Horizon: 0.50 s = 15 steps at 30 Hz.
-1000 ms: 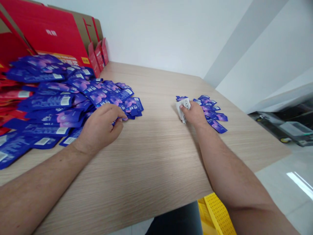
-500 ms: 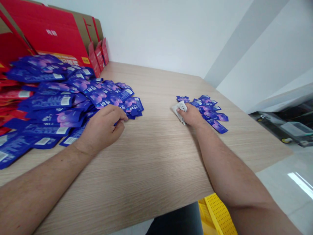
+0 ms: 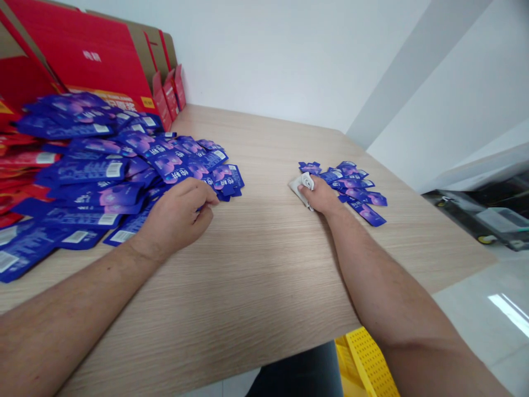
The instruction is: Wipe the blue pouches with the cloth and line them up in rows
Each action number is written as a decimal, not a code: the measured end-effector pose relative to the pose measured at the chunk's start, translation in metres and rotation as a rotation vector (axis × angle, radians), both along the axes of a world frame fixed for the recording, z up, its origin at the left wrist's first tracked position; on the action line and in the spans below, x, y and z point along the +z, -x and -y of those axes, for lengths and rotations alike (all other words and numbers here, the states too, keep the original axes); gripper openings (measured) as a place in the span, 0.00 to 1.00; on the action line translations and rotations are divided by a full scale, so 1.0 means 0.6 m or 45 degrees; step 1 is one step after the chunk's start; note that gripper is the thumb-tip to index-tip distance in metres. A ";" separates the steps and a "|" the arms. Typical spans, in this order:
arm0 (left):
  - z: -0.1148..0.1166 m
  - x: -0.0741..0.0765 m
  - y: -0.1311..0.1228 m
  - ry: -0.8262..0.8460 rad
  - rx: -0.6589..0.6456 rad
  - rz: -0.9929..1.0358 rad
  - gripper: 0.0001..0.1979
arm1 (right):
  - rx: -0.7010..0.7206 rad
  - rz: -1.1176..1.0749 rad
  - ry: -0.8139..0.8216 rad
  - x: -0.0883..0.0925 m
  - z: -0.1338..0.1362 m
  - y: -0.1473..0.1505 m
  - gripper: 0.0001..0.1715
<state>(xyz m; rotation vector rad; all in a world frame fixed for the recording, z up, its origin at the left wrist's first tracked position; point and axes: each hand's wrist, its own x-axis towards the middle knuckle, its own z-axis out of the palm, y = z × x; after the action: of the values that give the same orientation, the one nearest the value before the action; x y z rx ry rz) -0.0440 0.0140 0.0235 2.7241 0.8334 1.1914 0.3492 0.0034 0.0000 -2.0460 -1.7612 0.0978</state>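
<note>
While the right hand (image 3: pixel 321 196) clenches a white cloth (image 3: pixel 303 186) by a small sachet pile (image 3: pixel 351 184), the left hand (image 3: pixel 176 218) curls at a sachet heap's (image 3: pixel 99 171) 3 o'clock edge, grip unclear.

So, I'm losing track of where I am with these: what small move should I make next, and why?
Probably slide one sachet across with your left hand. Its fingers are already at the edge of the large heap of blue-purple foil sachets, while your right hand holds the crumpled white cloth beside the much smaller group of sachets.
</note>
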 end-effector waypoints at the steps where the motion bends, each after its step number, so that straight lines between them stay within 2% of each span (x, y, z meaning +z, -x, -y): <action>1: 0.000 0.000 0.000 -0.004 0.002 -0.011 0.12 | -0.018 0.005 0.025 0.000 0.000 0.000 0.15; 8: 0.001 0.002 0.003 -0.058 0.009 -0.106 0.11 | -0.132 0.042 0.143 0.001 0.004 0.001 0.24; 15: 0.001 0.001 0.002 -0.109 -0.006 -0.096 0.11 | -0.047 0.125 0.168 0.001 0.001 -0.006 0.24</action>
<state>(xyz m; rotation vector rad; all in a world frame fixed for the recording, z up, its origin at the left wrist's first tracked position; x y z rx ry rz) -0.0452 0.0135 0.0242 2.8539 0.8008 1.1567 0.3531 0.0025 0.0003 -2.2106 -1.8177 0.1069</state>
